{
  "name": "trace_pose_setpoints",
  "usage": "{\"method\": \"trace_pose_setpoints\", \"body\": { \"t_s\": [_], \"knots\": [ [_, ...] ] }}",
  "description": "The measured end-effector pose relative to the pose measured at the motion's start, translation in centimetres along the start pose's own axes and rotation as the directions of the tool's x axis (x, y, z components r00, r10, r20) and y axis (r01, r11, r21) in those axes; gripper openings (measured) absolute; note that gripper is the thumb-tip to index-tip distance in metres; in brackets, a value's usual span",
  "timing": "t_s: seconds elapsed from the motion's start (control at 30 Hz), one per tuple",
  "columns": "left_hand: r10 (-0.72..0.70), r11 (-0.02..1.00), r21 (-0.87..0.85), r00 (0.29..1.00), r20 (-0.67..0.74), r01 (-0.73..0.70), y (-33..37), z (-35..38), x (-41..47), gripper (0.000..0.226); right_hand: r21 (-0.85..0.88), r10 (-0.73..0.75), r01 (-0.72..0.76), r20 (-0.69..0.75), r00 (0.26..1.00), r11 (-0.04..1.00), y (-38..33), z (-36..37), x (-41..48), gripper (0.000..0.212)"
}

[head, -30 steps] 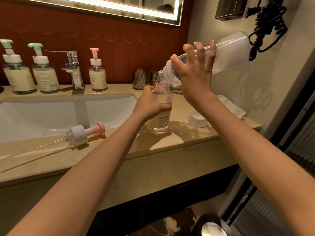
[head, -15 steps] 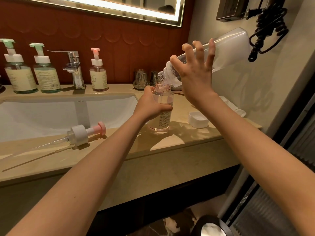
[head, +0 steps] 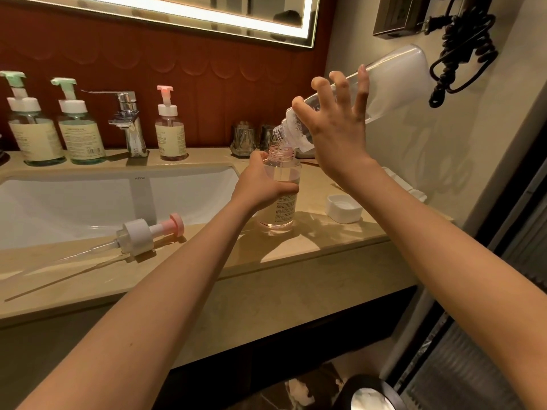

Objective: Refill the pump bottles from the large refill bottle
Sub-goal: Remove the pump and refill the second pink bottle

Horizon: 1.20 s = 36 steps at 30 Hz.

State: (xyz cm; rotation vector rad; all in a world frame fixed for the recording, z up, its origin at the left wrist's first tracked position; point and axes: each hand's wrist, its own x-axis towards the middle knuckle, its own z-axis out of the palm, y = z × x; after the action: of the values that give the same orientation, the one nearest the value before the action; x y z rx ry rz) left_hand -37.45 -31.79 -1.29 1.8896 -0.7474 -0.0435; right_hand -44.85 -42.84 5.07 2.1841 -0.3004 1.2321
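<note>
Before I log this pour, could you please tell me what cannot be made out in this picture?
Head view, label print on the open pump bottle: too small, partly covered by the left hand.
Head view, liquid level in the large refill bottle: hidden by the right hand and cloudy wall.
Head view, round dark object on the floor: cut off by the bottom edge.

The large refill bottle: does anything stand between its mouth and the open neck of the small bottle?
Nothing visible does. The refill bottle is tilted with its mouth right over the open neck of the small bottle; the pump lies aside on the counter.
</note>
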Motion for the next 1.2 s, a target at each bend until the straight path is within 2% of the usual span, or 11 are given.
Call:
{"method": "trace_pose_setpoints", "body": {
  "t_s": [0.13, 0.37, 0.9, 1.2],
  "knots": [
    [0.002, 1.000, 0.003, 1.000, -0.016, -0.002, -0.1, 0.0, 0.0, 0.087, -0.109, -0.031, 0.022, -0.078, 0.996, 0.994, -0.2, 0.4, 0.2, 0.056],
    [0.003, 1.000, 0.011, 1.000, -0.021, -0.003, -0.1, 0.1, 0.1, 0.088, -0.226, -0.097, 0.070, -0.111, 0.989, 0.972, -0.2, 0.7, 0.3, 0.061],
    [-0.012, 1.000, 0.008, 1.000, -0.001, 0.012, 0.0, 0.0, 0.1, 0.091, -0.291, -0.188, 0.157, -0.081, 0.979, 0.944, -0.1, 0.2, 0.6, 0.060],
    [-0.029, 1.000, 0.010, 1.000, -0.004, 0.030, -0.1, 0.0, 0.3, 0.090, -0.261, -0.179, 0.158, -0.057, 0.982, 0.952, 0.0, -0.3, 0.8, 0.061]
  ]
}}
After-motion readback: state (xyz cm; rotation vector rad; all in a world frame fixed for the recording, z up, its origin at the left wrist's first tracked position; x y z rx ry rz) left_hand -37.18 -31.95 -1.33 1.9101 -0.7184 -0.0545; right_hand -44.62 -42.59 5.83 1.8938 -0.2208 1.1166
